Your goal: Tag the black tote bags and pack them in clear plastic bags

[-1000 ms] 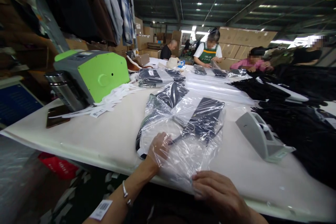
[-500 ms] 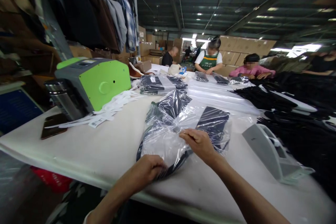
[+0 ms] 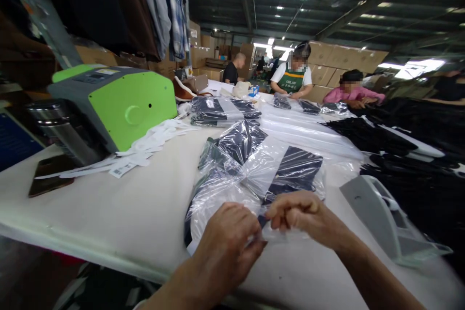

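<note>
Landmark: clear plastic bag (image 3: 232, 189), lying flat on the white worktop (image 3: 145, 203) at its near edge, holding a dark folded garment (image 3: 294, 172).

1. Left hand (image 3: 227, 240): at the near end of the bag, fingers together, pinched on the bag's open edge.
2. Right hand (image 3: 303, 215): just right of the left hand, on the same near edge, fingers curled shut on the plastic film.
3. Second bagged dark garment (image 3: 238, 143): touching the far side of the bag, crumpled and partly overlapping it.
4. Grey tape dispenser (image 3: 385, 223): right of the bag, near, on the worktop.
5. Black garments (image 3: 417, 174): right of the bag beyond the dispenser, heaped loosely.
6. Paper tags (image 3: 145, 147): left of the bag, scattered in a loose trail.
7. Dark phone (image 3: 49, 181): far left of the bag, flat, near the worktop edge.
8. Green and grey machine (image 3: 119, 104): left and beyond the bag, with a steel flask (image 3: 60, 131) just beside it.
9. Stack of bagged garments (image 3: 221, 109): beyond the bag, well apart.
10. Three other people (image 3: 294, 75): at the far end of the worktop, well beyond the bag, hands on their own bags.
11. Cardboard cartons (image 3: 345, 58): behind those people.
12. Hanging clothes (image 3: 152, 9): above and left of the bag.
</note>
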Motion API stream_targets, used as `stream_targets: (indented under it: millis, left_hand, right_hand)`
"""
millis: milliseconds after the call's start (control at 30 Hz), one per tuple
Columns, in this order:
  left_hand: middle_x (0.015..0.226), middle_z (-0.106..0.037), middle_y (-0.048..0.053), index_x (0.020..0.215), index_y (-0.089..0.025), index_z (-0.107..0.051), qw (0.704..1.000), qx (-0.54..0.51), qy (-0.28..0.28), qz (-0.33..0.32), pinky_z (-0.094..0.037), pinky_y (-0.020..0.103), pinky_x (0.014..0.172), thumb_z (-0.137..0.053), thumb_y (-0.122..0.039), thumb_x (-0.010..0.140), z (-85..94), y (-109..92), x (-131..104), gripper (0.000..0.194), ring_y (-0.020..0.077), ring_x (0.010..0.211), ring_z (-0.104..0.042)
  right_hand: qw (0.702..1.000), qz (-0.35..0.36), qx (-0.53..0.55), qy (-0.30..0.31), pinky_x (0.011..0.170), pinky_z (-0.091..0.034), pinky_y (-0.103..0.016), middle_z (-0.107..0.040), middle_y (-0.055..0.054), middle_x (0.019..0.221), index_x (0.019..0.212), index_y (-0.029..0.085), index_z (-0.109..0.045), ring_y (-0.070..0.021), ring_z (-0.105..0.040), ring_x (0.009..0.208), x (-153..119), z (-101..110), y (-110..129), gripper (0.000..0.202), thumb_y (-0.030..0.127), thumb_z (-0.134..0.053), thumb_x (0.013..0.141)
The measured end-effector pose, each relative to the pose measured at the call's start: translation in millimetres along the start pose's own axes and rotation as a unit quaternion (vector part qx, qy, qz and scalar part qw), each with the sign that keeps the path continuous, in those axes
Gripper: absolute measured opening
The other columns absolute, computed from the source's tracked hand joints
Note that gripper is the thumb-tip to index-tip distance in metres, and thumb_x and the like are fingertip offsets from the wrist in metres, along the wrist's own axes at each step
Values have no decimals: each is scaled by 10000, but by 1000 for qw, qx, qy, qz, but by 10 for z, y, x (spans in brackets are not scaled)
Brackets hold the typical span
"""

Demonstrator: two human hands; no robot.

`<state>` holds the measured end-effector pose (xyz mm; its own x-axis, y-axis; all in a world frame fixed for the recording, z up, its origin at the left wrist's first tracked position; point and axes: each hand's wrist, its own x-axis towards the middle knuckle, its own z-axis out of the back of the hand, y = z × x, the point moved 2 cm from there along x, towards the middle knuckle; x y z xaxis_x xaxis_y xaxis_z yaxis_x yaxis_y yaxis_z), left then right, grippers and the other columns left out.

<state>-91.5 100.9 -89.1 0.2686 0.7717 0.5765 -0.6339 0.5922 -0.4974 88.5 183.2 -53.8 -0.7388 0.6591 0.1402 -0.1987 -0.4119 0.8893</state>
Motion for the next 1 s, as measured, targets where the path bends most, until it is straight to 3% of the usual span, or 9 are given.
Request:
stream_targets:
  millis: [133, 233, 333, 433, 533, 600, 733, 867, 1000]
  left_hand:
    - [771, -678, 16, 875, -233, -603, 997, -14, 48, -58, -485, 325, 693, -555, -179, 919, -38, -242, -95, 85, 172, 716, -617]
    - [758, -671, 0, 856, -235, -626, 996, -65, 57, 17, -442, 295, 635, -515, -224, 956, -68, -154, -44, 150, 151, 689, -611]
    - [705, -632, -26, 762, -224, -636, 964, -150, 46, 217, -435, 263, 629, -523, -322, 950, -122, 228, 94, 240, 134, 652, -598]
    - [643, -579, -33, 773, -203, -687, 923, -192, 50, 330, -421, 251, 564, -514, -414, 911, -184, 649, 277, 306, 125, 557, -542]
    - [675, -597, -20, 794, -178, -718, 912, -214, 59, 344, -432, 245, 566, -549, -414, 842, -244, 911, 461, 295, 118, 561, -544]
    - [649, -583, -27, 772, -164, -695, 899, -252, 58, 354, -439, 245, 568, -615, -400, 773, -292, 999, 540, 249, 109, 544, -537]
    - [615, -552, -54, 773, -162, -643, 867, -316, 48, 383, -434, 235, 536, -716, -401, 690, -366, 1088, 573, 264, 88, 503, -512]
    - [635, -602, -26, 771, -158, -643, 853, -321, 75, 405, -447, 242, 544, -705, -441, 726, -385, 1127, 573, 293, 97, 518, -545]
    - [622, -609, -17, 759, -167, -635, 885, -266, 98, 369, -463, 260, 579, -657, -406, 765, -411, 1116, 696, 240, 119, 545, -561]
  right_hand:
    - [976, -117, 139, 122, 850, -588, -342, -774, -116, 1012, 1102, 153, -759, -195, -738, 903, 127, 129, -188, 634, 638, -361, 1009]
    - [943, -208, 113, 234, 710, -595, -298, -771, -78, 848, 993, 167, -787, -172, -722, 723, 122, 119, -444, 697, 685, -320, 995]
    - [960, -223, 5, 168, 580, -547, -258, -711, -35, 675, 784, 182, -781, -159, -659, 605, -13, 265, -664, 716, 730, -354, 959]
    - [966, -196, 52, 161, 667, -555, -298, -746, -74, 846, 947, 169, -781, -203, -694, 763, -195, 418, -757, 726, 760, -360, 935]
    - [967, -187, 53, 164, 706, -528, -285, -737, -57, 922, 995, 180, -758, -204, -671, 828, -306, 426, -812, 543, 683, -618, 844]
    - [975, -197, 4, 102, 620, -471, -240, -702, -12, 802, 894, 188, -745, -161, -617, 712, -335, 358, -877, 367, 546, -692, 836]
    - [980, -191, -56, -14, 514, -339, -218, -577, 30, 600, 705, 185, -659, -110, -474, 547, -383, 195, -1001, 350, 420, -554, 942]
    - [971, -183, -137, -65, 526, -380, -235, -642, 9, 626, 737, 206, -679, -144, -559, 568, -472, 149, -1029, 331, 416, -526, 943]
    - [945, -189, -237, -124, 566, -455, -268, -727, -10, 707, 791, 248, -711, -202, -681, 651, -624, 111, -1075, 317, 424, -499, 947]
